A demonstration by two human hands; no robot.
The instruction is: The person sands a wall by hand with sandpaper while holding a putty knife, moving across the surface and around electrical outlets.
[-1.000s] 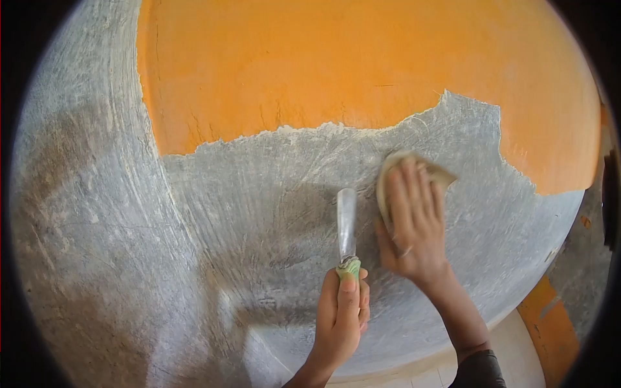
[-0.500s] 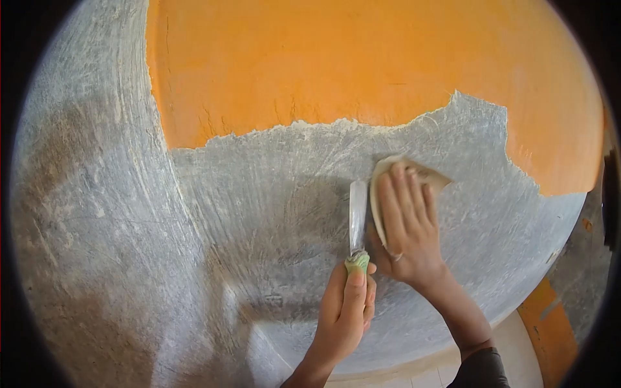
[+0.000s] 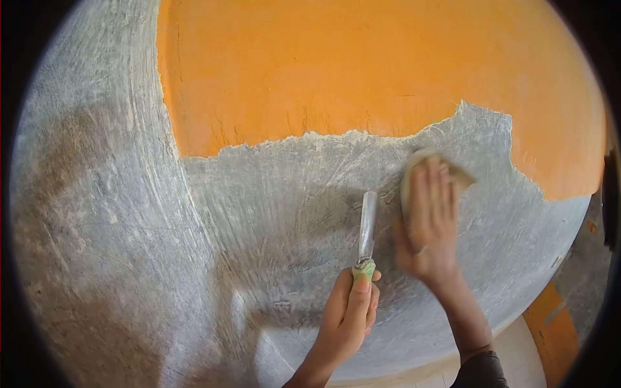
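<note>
Two hands on wall (image 3: 272, 213): left hand (image 3: 349, 310) fingers grip scraper (image 3: 367, 229); right hand (image 3: 430, 226) fingers flat on sandpaper (image 3: 460, 173).

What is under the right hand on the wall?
A tan pad, probably sandpaper, lies flat between the right hand and the scraped grey wall. Only its top edge and right corner show; the hand covers the rest.

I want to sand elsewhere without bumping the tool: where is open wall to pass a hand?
Free: grey wall left of the scraper, and below the orange paint. Crowded: between scraper and right hand pressing the sandpaper.
</note>
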